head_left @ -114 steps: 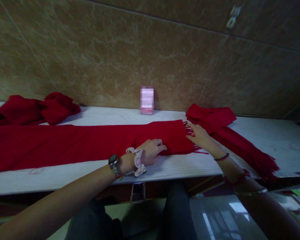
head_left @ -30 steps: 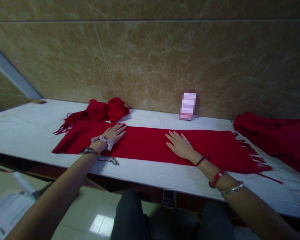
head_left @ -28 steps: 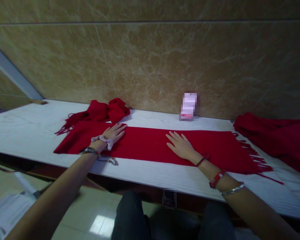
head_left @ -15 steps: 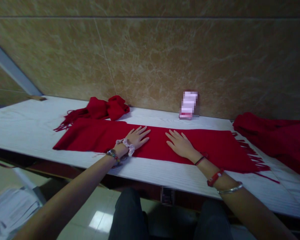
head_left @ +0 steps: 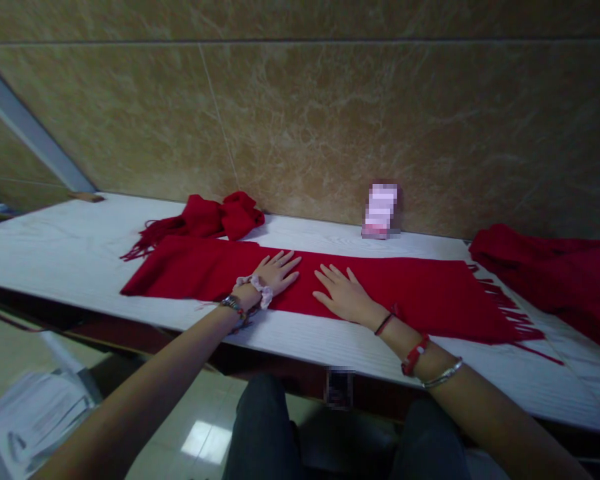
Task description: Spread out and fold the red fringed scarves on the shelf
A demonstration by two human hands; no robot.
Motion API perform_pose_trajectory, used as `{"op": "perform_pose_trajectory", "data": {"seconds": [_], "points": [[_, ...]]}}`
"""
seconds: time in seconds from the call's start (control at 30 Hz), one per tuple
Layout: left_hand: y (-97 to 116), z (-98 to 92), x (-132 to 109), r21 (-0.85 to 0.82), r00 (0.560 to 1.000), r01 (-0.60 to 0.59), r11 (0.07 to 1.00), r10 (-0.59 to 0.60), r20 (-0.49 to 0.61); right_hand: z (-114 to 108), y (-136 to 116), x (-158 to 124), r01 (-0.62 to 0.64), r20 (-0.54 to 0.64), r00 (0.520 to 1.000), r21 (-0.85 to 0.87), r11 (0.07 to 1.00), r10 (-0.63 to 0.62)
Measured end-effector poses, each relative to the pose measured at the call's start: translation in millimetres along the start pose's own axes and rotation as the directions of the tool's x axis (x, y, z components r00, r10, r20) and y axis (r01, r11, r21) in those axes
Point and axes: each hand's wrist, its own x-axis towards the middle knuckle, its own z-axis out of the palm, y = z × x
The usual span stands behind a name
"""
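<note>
A red scarf [head_left: 430, 293] lies stretched lengthwise across the white table, folded at its left end, with a loose fringe at the right. My left hand [head_left: 276, 273] rests flat on it left of its middle, fingers spread. Close by on the right, my right hand [head_left: 344, 293] also lies flat on the cloth with its fingers apart. Neither hand grips anything. Behind the left end sits a bunched red scarf [head_left: 210, 217] with its own fringe.
More red cloth [head_left: 545, 267] is heaped at the table's right. A pixelated phone-like object [head_left: 380, 210] leans against the tiled wall [head_left: 305, 120]. The white table's [head_left: 60, 240] front edge runs above my knees. Papers [head_left: 35, 413] lie on something low at the lower left.
My right hand has slid left over the scarf, closer to my left hand. The left hand stays at about the same spot. The view has shifted slightly.
</note>
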Motion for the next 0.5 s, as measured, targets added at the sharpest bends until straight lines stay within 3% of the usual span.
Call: {"op": "perform_pose_trajectory", "data": {"seconds": [0.1,0.3,0.4,0.5], "points": [[2.1,-5.4,-3.6,-0.014,1.0,0.004,1.0,-0.004,0.017,1.1,16.2,-15.3,-0.022,0.009,1.0,-0.055,0.998,0.022],[4.5,-9.3,-4.6,-0.032,1.0,0.002,0.999,-0.002,0.014,-14.3,90.6,-72.3,-0.157,0.003,0.987,-0.242,0.958,0.162],[1.7,-8.3,-5.1,-0.032,1.0,-0.007,0.999,0.007,0.012,-20.9,125.7,-98.4,-0.28,-0.009,0.958,-0.229,0.932,0.285],[2.1,-11.2,-6.8,-0.034,1.0,0.0,0.999,0.001,0.029,-27.1,145.5,-110.8,-0.41,-0.014,0.91,-0.18,0.894,0.414]]}}
